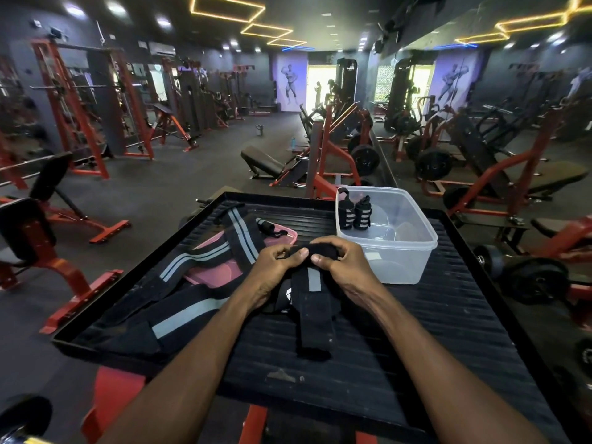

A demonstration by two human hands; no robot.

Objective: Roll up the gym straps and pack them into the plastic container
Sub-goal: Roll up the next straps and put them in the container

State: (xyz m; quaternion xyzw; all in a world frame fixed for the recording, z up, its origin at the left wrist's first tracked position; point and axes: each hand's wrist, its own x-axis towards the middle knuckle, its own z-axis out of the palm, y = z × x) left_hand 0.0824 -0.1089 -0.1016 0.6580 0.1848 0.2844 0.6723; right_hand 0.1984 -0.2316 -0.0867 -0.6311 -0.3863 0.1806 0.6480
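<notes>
My view is dim overall. Yellow ceiling strips point(226, 8) and a glaring doorway point(320, 88) give the light. Edges bend with wide-angle distortion; far machines look soft, the worktop point(416, 331) sharp.

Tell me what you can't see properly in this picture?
Head view:
- Rolled end of the black gym strap with grey stripe: hidden by the left hand and right hand.
- Pink plastic lid: mostly under long black straps with grey stripes.
- Two rolled black straps in the clear plastic container: too small for detail.
</notes>
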